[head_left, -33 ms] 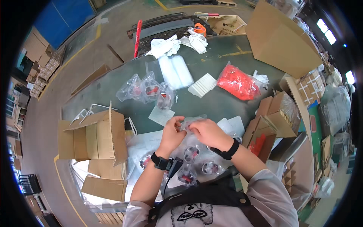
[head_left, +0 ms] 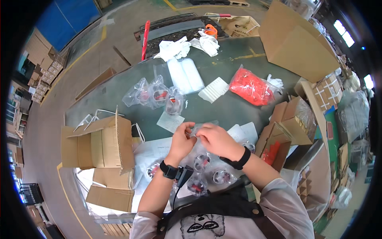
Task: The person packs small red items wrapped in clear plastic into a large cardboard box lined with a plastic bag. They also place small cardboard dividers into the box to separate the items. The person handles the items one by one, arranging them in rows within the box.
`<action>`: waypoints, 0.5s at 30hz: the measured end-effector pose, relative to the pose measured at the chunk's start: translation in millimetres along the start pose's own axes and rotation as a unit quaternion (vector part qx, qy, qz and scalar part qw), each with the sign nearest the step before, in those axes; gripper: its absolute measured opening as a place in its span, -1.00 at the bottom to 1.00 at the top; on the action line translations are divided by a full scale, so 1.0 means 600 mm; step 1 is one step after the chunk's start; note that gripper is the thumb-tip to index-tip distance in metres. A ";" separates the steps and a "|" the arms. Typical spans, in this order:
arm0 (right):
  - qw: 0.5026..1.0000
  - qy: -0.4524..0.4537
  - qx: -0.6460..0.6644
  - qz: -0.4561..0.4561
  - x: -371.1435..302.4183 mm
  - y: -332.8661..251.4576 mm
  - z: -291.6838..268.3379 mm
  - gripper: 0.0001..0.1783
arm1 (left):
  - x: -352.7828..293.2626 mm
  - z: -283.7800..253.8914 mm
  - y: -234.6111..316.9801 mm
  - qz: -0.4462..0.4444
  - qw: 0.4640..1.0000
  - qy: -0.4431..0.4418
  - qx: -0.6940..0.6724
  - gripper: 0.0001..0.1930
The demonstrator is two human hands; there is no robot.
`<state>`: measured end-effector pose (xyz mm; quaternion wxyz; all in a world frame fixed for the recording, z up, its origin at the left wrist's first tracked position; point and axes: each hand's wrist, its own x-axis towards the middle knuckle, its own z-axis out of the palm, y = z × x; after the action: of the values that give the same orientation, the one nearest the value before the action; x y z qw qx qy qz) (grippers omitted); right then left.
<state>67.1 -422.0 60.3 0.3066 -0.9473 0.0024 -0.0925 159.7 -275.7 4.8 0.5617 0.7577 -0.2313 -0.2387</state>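
Note:
A clear plastic bag (head_left: 214,123) is held up in front of me above the table. My left hand (head_left: 182,142) pinches its left side with bent fingers. Close to it, my right hand (head_left: 218,140) is closed on the same bag, its fingertips partly hidden. Below my hands lie several bagged round parts with red pieces inside, among them one bagged part (head_left: 202,161) near the middle and another bagged part (head_left: 223,176) to the right. They rest on white sheets (head_left: 157,148). What the held bag contains cannot be made out.
An open cardboard box (head_left: 101,147) stands on the left. More bagged parts (head_left: 160,95), a stack of white bags (head_left: 185,75) and a red plastic-wrapped bundle (head_left: 251,87) lie farther back. Cardboard boxes (head_left: 294,119) line the right side; a large carton (head_left: 298,42) stands at the far right.
My right hand has shifted slightly to the left, nearer to my left hand. The bag between them has moved a little; everything else stays put.

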 end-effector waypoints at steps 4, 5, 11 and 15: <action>0.985 -0.108 -0.032 0.133 -0.016 0.006 0.007 -0.85 | 0.001 0.001 -0.004 -0.033 0.997 -0.014 -0.069 -0.59; 0.964 -0.212 -0.019 0.162 -0.014 0.011 0.006 -0.85 | -0.003 -0.001 -0.001 -0.023 0.997 -0.009 -0.067 -0.59; 0.997 -0.047 0.023 0.061 0.002 -0.030 -0.018 -0.88 | -0.016 -0.008 0.034 -0.032 0.994 -0.060 -0.083 -0.58; 0.990 -0.121 -0.019 0.066 -0.026 -0.012 0.004 -0.88 | -0.017 -0.003 0.019 -0.033 0.992 -0.018 -0.121 -0.55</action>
<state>51.8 -413.8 60.1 0.2920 -0.9550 0.0291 0.0435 151.9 -270.9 17.5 0.6371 0.6868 -0.1853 -0.2968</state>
